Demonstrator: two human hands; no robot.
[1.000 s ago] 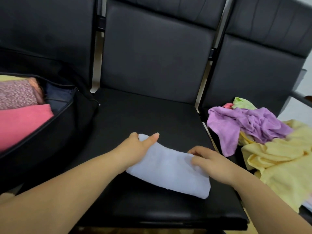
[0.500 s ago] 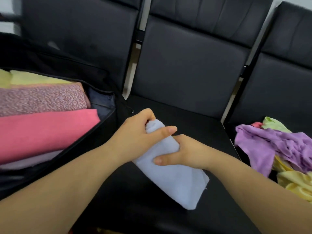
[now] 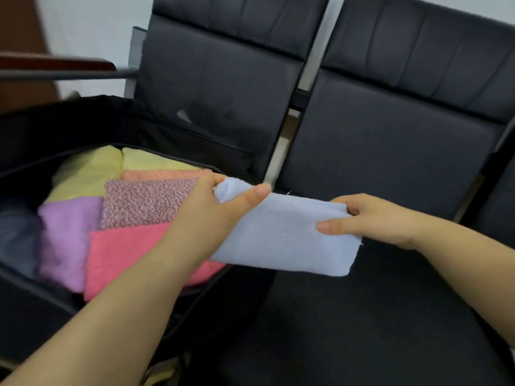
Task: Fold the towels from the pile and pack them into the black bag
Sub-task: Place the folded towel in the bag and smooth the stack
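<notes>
Forearms: two, bare, reaching in from the near edge.
Left hand (image 3: 206,215): grips the left end of the blue towel, thumb on top, fingers curled under.
Right hand (image 3: 381,218): pinches the right end, thumb on top, fingers behind.
Blue towel (image 3: 284,235): one, pale blue, soft and fuzzy, folded into a flat oblong; held in the air between both hands, its left end over the bag's rim, the rest above the middle seat.
Bag (image 3: 33,310): one, black fabric, open, on the left seat.
Towels in bag: six folded ones counted, packed side by side. Pink (image 3: 125,254) nearest, purple (image 3: 67,235) to its left, speckled pink (image 3: 145,201), orange (image 3: 158,174), two pale yellow (image 3: 86,171) at the back.
Dark bundle (image 3: 16,240): one, blurred, at the bag's left end.
Seats (image 3: 390,151): two padded black chair backs, smooth leather-like, with stitched panels.
Armrest (image 3: 55,68): one, dark wood on a grey metal bar, far left.
</notes>
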